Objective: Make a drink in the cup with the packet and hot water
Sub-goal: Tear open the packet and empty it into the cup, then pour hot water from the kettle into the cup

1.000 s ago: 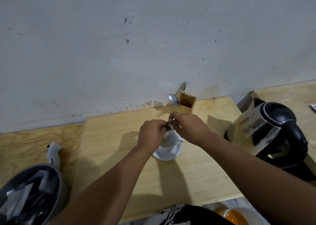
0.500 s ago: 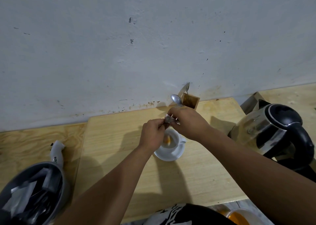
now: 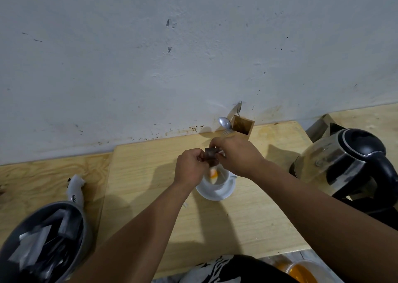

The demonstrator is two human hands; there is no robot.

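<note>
1. My left hand (image 3: 190, 167) and right hand (image 3: 235, 156) meet just above the small white ceramic cup (image 3: 216, 178); both are pinched tight on the small dark brown foil packet (image 3: 210, 156), one hand per side.
2. The packet hangs between my fingertips, right over the cup's mouth, w/ its lower end pointing down into it.
3. The cup sits on a round white saucer (image 3: 217, 193), approx. mid-way across the pale wooden board tabletop (image 3: 150, 175).
4. Inside the cup I see an orange-and-white patch; prob. powder, but it's too blurred to be sure.
5. To my right stands the steel-and-black electric kettle (image 3: 344, 164), lid down, well apart from the cup.
6. Behind my hands, against the grey-white plaster wall (image 3: 193, 56), is a small square wooden cutlery holder (image 3: 243, 125); a metal spoon (image 3: 225, 123) sticks out on its left side, bowl up.
7. Bottom left: a round grey bin (image 3: 79, 235) holding dark and silvery torn wrappers, w/ a white handle-like piece (image 3: 75, 188) at its far edge.
8. Bottom right edge: an orange-filled plastic tub (image 3: 301, 269), partly cut off.
</note>
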